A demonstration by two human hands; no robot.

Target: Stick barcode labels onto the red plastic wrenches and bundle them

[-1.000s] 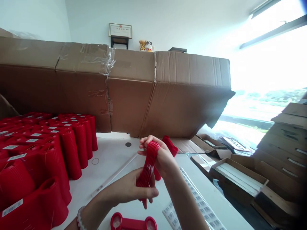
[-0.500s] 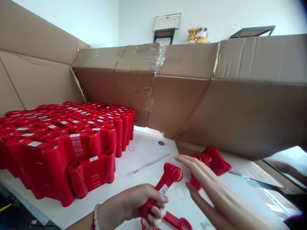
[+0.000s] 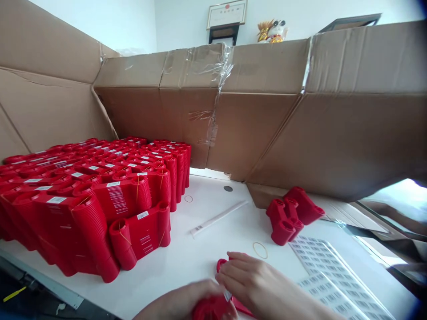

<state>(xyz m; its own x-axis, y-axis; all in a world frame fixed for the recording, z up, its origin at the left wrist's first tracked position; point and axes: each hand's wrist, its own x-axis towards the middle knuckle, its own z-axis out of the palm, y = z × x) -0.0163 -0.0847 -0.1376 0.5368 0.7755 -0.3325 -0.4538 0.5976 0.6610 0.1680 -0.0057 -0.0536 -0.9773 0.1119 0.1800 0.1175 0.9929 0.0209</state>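
Note:
At the bottom of the head view, my left hand [image 3: 200,295] is closed around a red plastic part [image 3: 211,309] with ring-shaped ends. My right hand [image 3: 250,278] lies over the same part, its fingers together and bent down onto it; the thumb is hidden. A bit of white label [image 3: 227,295] shows between the hands. More red plastic peeks out below my right hand, mostly covered. A rubber band [image 3: 260,250] lies on the white table [image 3: 180,271] just beyond the hands.
Stacks of red ring-ended parts [image 3: 140,238], banded and labelled, fill the left side. A few red bundles [image 3: 283,222] stand at the right, near label sheets [image 3: 333,275]. A clear strip [image 3: 218,218] lies mid-table. Cardboard walls [image 3: 253,129] enclose the back and left.
My right hand has moved left and down from its spread pose onto the red part. My left hand has lowered with the part. The view has shifted, uncovering label sheets at the right.

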